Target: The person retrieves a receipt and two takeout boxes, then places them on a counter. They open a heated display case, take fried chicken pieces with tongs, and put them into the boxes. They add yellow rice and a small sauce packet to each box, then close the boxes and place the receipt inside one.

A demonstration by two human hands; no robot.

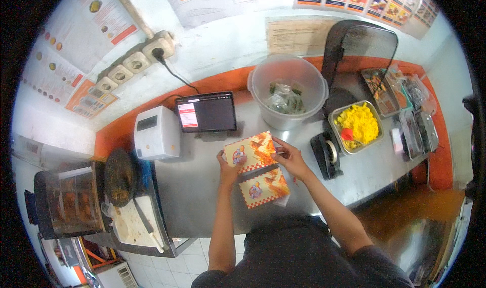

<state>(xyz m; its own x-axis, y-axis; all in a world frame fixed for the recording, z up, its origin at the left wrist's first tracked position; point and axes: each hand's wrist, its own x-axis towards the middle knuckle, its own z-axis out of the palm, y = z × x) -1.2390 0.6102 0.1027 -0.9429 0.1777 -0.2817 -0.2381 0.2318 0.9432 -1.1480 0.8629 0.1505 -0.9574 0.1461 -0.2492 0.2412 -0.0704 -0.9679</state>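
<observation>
Both my hands are on a cardboard food box [248,152] printed with fried chicken on a cream ground with a red checked edge. My left hand [230,167] grips its left end, fingers at the side and thumb across the printed face. My right hand [291,160] holds the right end, its fingertips at the edge. Just nearer me, a second box [263,187] of the same print lies on the steel counter [190,197]. A bit of white paper [282,201] pokes out beside that box. The undersides of both boxes are hidden.
Behind stand a tablet [206,113], a white printer [157,133] and a clear bucket [287,93] with bagged greens. To the right are a black tape dispenser [325,155] and a tray of yellow food [357,126]. At left a knife [147,222] lies on a cutting board [130,226].
</observation>
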